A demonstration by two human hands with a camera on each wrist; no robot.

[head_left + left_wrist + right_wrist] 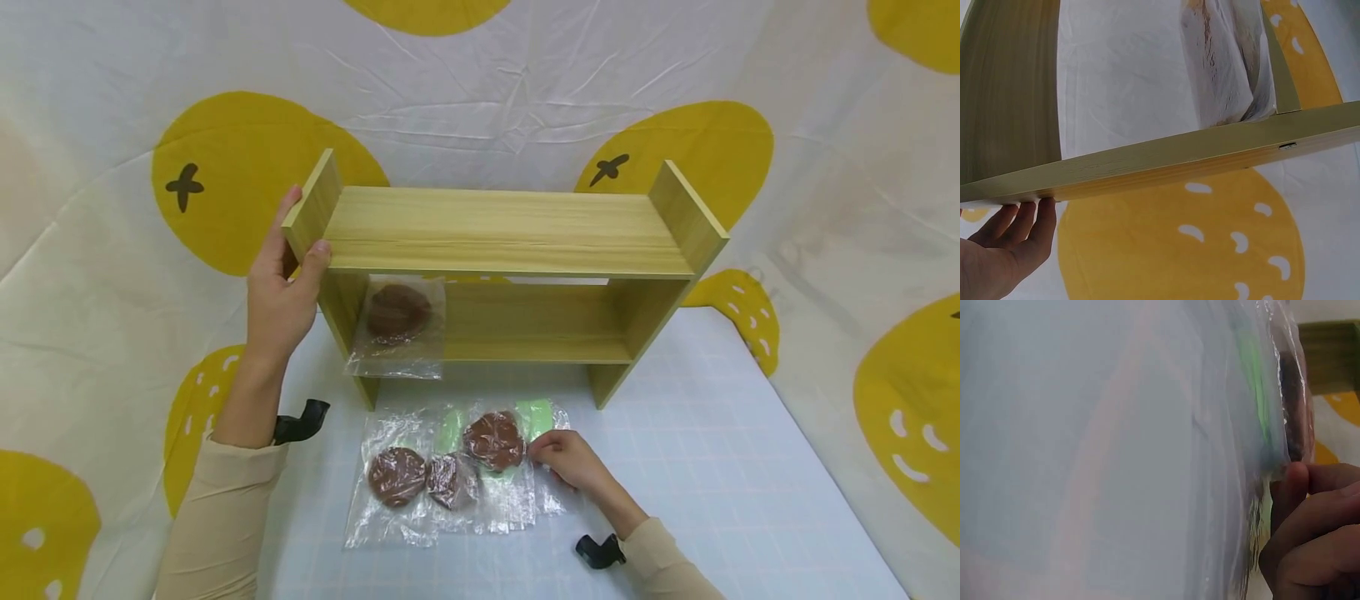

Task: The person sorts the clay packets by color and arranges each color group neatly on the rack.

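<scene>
A two-tier wooden shelf point(495, 225) stands on the table. My left hand point(285, 292) grips its left side panel, thumb at the front edge and fingers on the outer face; the left wrist view shows those fingers point(1041, 231) against the panel. On the lower tier, at the left end, a clear bag with a dark brown disc point(399, 312) leans and overhangs the front edge. My right hand point(570, 458) pinches the right edge of a clear plastic bag holding a brown disc point(495, 440), over other bags on the table. Its thumb and fingertips show at the bag in the right wrist view.
Left of the held bag lie clear bags with a brown disc point(397, 477) and a smaller brown piece point(444, 481). Bags with light green inside point(536, 417) lie beneath and beside it. A white cloth with yellow shapes point(480, 100) hangs behind the shelf.
</scene>
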